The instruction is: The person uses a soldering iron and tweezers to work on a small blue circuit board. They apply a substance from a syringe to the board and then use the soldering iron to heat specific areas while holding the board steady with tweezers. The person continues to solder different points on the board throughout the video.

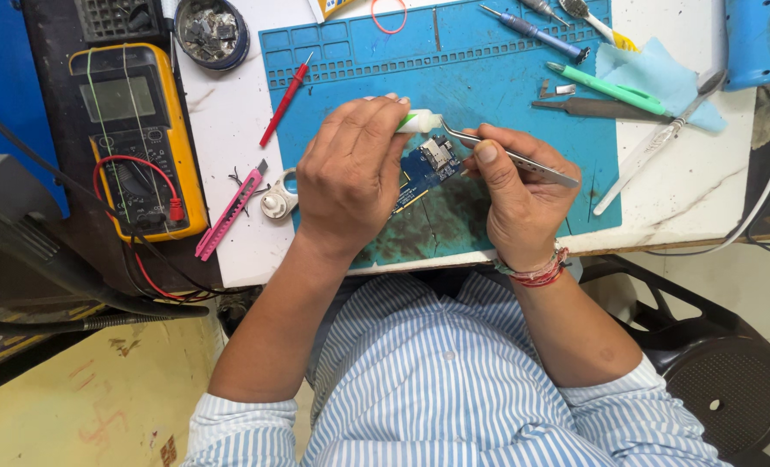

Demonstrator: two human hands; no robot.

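Board [424,169], small and blue, sits over the mat [359,69] near its front edge, between both hands. Left hand [350,177] curls its fingers around a white-and-green tube [420,122], nozzle aimed right above the board. Right hand [519,195] pinches steel tweezers [510,157], tips meeting the nozzle. Yellow multimeter [138,138] rests by the tabletop's left edge, red screwdriver [285,99] beside the mat's left edge
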